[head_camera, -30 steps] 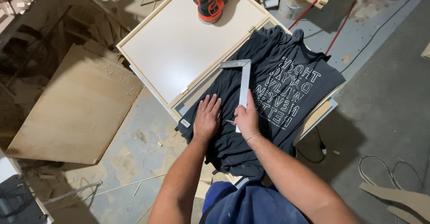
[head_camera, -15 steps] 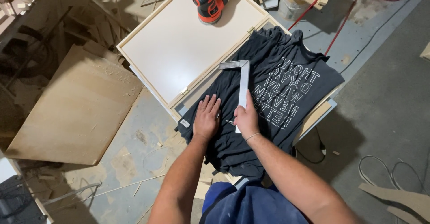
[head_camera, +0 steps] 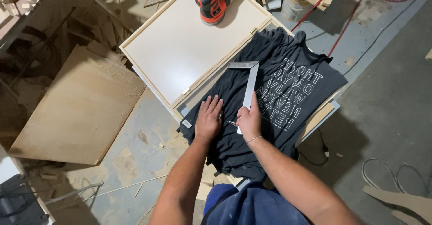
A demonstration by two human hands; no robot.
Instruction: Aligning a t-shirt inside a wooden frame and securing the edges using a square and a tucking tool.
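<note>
Marking step in hand: your left hand (head_camera: 209, 118) lies flat, fingers spread, on the dark shirt (head_camera: 270, 94) covering the surface. Right hand (head_camera: 249, 119) fingers close on the steel square (head_camera: 249, 83); keep it steady next.

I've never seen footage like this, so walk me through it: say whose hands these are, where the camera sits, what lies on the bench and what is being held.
The camera sits on a person's head and looks down at their own bare hands. A dark T-shirt lies spread over a workbench, beside a pale framed panel with an orange sander on it. A metal square lies on the shirt. The left hand presses flat on the cloth. The right hand rests on the square's near end; what its fingers pinch is too small to tell.
</note>
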